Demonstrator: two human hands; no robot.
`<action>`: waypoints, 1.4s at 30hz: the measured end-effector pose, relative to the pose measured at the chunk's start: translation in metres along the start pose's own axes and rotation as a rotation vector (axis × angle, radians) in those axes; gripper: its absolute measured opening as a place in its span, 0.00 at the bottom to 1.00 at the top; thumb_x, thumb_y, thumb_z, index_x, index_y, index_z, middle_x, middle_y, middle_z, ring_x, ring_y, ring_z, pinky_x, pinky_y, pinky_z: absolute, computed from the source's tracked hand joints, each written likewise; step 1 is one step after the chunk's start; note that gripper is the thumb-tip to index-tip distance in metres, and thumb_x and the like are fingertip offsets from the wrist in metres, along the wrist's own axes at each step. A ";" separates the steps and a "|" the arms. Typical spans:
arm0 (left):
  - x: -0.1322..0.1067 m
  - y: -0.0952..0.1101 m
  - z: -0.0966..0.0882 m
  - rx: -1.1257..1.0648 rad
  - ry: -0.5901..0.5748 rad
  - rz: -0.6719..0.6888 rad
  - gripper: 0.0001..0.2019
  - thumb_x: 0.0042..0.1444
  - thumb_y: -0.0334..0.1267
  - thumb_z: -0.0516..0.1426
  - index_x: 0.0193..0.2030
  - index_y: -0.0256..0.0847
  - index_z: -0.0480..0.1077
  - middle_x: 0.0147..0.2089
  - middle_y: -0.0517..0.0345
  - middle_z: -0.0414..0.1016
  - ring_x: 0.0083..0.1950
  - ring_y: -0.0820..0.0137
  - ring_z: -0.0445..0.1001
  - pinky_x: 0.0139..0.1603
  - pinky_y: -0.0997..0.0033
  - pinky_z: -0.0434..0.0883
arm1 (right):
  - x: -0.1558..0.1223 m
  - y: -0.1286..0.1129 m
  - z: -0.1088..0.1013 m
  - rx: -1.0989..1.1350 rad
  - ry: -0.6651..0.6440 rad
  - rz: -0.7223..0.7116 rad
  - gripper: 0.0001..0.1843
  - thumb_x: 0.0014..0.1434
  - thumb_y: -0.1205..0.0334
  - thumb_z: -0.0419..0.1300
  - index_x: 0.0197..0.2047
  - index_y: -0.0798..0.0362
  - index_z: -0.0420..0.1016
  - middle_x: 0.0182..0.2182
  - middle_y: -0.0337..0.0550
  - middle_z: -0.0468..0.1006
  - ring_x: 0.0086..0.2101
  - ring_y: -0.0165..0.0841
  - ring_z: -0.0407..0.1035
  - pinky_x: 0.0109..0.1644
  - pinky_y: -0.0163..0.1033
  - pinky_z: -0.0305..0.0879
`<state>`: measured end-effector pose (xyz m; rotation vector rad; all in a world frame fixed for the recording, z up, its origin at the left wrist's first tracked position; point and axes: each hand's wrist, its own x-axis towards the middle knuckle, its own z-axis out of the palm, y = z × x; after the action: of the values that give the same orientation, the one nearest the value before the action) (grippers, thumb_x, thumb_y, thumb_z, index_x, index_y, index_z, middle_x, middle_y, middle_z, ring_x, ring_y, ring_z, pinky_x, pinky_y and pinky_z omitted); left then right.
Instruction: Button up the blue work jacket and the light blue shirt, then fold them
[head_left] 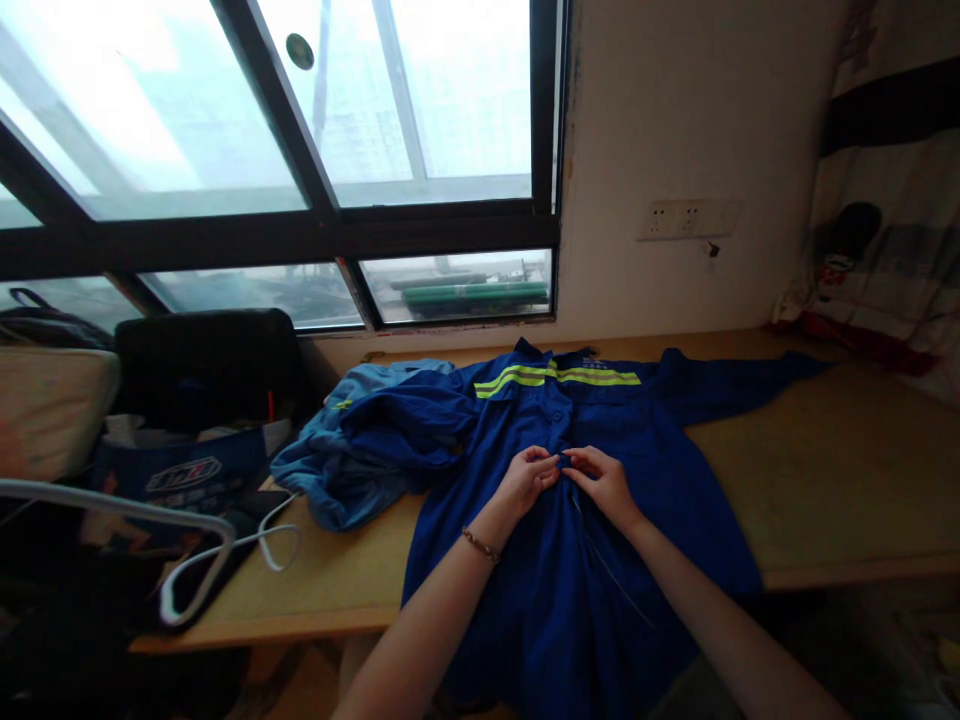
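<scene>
A dark blue work jacket point(660, 480) with yellow-green reflective stripes lies spread front-up on a wooden table point(847, 480), its hem hanging over the near edge. My left hand point(527, 478) and my right hand point(602, 480) meet at the jacket's front placket, mid-chest. The fingers of both pinch the fabric edges together there. A thin bracelet circles my left wrist. What lies between the fingertips is too small to make out.
A crumpled lighter blue garment point(360, 470) lies left of the jacket. White clothes hangers point(217, 560) stick over the table's left end. A black bag point(202, 365) and a printed blue bag point(180, 470) stand at the left. A window and a wall socket point(686, 218) are behind.
</scene>
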<state>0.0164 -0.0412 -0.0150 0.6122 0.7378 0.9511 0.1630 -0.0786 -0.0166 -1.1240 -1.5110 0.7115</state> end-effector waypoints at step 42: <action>0.003 -0.004 0.002 -0.176 0.041 -0.078 0.12 0.41 0.20 0.59 0.26 0.36 0.59 0.24 0.61 0.67 0.27 0.76 0.71 0.30 0.78 0.69 | 0.003 0.008 0.003 0.358 0.012 0.292 0.15 0.43 0.56 0.62 0.35 0.53 0.76 0.34 0.44 0.77 0.36 0.37 0.71 0.45 0.44 0.64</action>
<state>0.0213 -0.0402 -0.0175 0.4080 0.7011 0.9473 0.1625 -0.0725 -0.0232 -1.0774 -1.1597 1.1238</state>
